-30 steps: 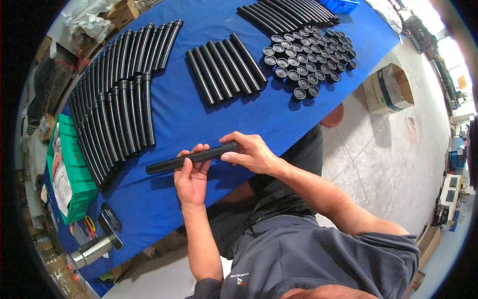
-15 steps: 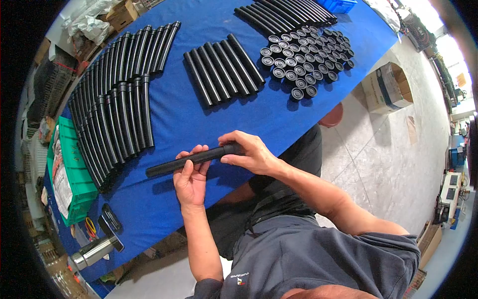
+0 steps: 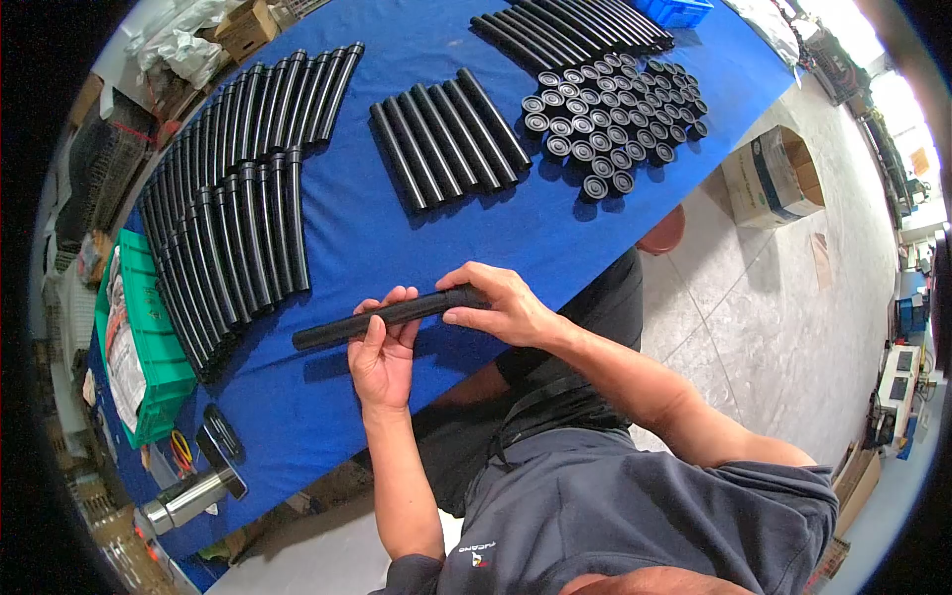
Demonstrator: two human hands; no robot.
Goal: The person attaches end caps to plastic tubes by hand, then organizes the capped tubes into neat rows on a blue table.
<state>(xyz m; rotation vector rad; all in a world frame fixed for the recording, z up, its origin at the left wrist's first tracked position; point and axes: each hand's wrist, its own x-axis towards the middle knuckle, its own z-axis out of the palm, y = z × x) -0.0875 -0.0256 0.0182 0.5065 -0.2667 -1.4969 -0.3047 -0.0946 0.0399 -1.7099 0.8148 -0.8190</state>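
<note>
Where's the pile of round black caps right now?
In the head view, the round black caps sit clustered at the upper right of the blue table, just right of the row of short black tubes.

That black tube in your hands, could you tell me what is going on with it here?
A person holds one black tube over the blue table with both hands: the left hand grips its middle, the right hand closes over one end. Beyond lie rows of black tubes and a cluster of round black caps.

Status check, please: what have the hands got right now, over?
Left hand gripping black tube mid-length. Right hand closed over its right end. Tube held above blue table; nothing in the way.
</note>
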